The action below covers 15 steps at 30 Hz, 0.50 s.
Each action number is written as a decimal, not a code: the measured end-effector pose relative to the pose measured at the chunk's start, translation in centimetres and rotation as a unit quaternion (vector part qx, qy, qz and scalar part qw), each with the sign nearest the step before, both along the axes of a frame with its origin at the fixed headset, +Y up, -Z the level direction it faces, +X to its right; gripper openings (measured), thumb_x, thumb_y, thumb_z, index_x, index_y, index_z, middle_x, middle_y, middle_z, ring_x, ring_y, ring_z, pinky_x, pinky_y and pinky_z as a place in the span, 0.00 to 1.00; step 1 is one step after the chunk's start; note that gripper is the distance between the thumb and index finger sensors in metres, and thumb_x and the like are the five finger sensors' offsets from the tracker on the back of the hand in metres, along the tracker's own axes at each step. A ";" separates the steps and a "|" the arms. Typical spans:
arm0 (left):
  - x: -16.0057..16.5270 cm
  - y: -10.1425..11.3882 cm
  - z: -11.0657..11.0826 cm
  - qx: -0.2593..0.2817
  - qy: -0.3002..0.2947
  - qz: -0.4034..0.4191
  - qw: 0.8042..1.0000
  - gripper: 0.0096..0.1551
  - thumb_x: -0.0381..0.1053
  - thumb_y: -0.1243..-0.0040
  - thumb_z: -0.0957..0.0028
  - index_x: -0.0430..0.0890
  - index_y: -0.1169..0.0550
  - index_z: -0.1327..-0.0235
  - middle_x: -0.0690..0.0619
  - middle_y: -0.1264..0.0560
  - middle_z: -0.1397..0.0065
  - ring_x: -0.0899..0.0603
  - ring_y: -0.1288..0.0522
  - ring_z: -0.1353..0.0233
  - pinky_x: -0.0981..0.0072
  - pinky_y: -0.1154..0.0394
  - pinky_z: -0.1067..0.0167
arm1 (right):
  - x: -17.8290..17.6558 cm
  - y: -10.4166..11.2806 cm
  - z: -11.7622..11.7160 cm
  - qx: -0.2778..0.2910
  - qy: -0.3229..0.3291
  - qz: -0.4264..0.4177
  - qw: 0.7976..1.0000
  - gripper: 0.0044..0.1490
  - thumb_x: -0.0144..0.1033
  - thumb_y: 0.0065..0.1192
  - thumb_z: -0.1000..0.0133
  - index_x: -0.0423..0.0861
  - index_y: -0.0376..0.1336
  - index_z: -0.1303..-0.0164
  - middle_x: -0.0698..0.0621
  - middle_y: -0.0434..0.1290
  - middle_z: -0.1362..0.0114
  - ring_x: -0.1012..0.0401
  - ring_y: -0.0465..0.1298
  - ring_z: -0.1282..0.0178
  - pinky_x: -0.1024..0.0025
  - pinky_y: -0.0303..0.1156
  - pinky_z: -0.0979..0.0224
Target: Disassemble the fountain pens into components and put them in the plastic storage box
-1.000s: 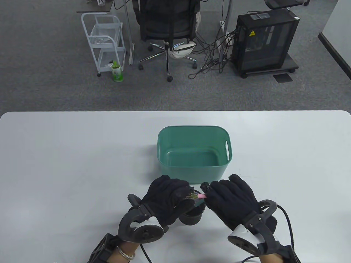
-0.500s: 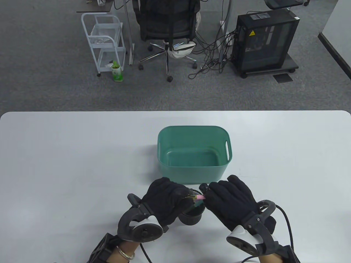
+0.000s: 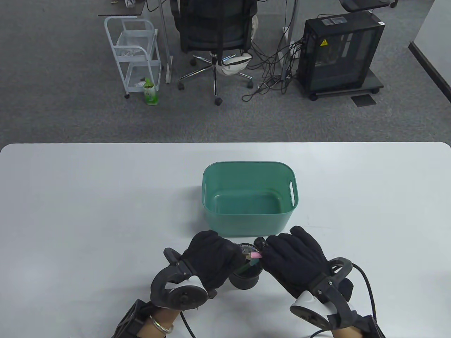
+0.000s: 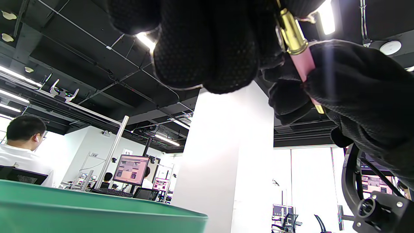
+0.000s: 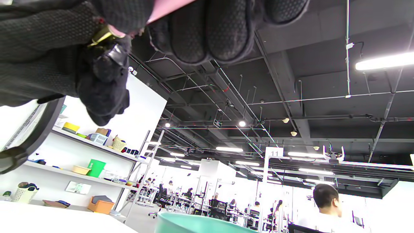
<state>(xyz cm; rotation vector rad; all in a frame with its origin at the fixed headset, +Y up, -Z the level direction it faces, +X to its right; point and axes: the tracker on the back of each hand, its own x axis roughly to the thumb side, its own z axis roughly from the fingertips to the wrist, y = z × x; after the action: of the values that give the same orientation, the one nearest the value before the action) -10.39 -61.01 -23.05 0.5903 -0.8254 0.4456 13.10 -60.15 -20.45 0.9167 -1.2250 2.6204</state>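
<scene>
An open-plan office is shown. Grey carpet (image 3: 70, 88) is laid beyond the white bench (image 3: 88, 197), and on it, behind the bench, a black swivel chair (image 3: 215, 35), a white trolley (image 3: 135, 56) and a black computer tower (image 3: 340, 52) with tangled cables (image 3: 275, 67) are seen. Rows of desks with monitors (image 4: 131, 170), seated people (image 5: 325, 207), stocked shelves (image 5: 81, 155) and an exposed black ceiling (image 5: 291, 106) are visible.
</scene>
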 end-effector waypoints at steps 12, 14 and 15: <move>0.0 -0.1 -0.1 -0.004 0.004 -0.005 1.000 0.32 0.64 0.58 0.28 0.43 0.19 0.35 0.47 0.16 0.36 0.42 0.19 0.37 0.43 0.33 0.27 | 0.0 0.0 -0.1 -0.002 -0.002 0.002 1.000 0.27 0.54 0.57 0.41 0.59 0.70 0.33 0.60 0.75 0.35 0.64 0.76 0.35 0.54 0.63 0.18; -0.1 -0.1 -0.1 -0.005 0.005 -0.006 1.000 0.33 0.65 0.57 0.29 0.43 0.21 0.31 0.46 0.17 0.34 0.42 0.20 0.35 0.42 0.34 0.25 | 0.0 0.0 -0.1 -0.002 -0.003 0.002 1.000 0.27 0.54 0.57 0.41 0.59 0.70 0.33 0.60 0.75 0.35 0.64 0.76 0.35 0.54 0.63 0.18; -0.1 -0.1 -0.1 -0.005 0.005 -0.006 1.000 0.33 0.66 0.56 0.29 0.44 0.22 0.29 0.46 0.18 0.32 0.41 0.21 0.34 0.41 0.35 0.25 | 0.0 0.0 -0.1 -0.001 -0.003 0.002 1.000 0.27 0.54 0.57 0.41 0.59 0.70 0.33 0.60 0.75 0.35 0.64 0.76 0.35 0.54 0.63 0.18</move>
<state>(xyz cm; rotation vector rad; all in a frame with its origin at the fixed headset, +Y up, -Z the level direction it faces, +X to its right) -10.45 -61.09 -23.13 0.5775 -0.8165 0.4358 13.11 -60.12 -20.56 0.9113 -1.2219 2.6295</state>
